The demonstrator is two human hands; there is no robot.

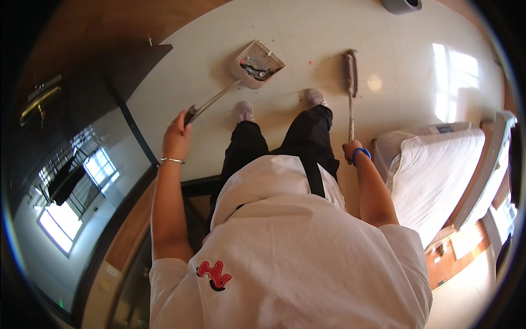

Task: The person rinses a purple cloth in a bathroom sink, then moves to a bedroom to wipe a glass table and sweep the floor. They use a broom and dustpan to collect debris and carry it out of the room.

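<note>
My left hand is closed round the upper end of a long handle. At the handle's far end a light-coloured dustpan rests on the floor, with dark scraps and small bits of litter inside it. Farther right, my right hand grips the pole of a broom. The broom's narrow brown head touches the floor beyond my right shoe, apart from the dustpan. A small red scrap lies on the floor between the dustpan and the broom head.
A white mattress on a bed stands at my right. Along the left runs a dark door with a brass handle, beside glossy panels. A grey cylindrical object is at the far edge. Window light reflects off the pale tiled floor.
</note>
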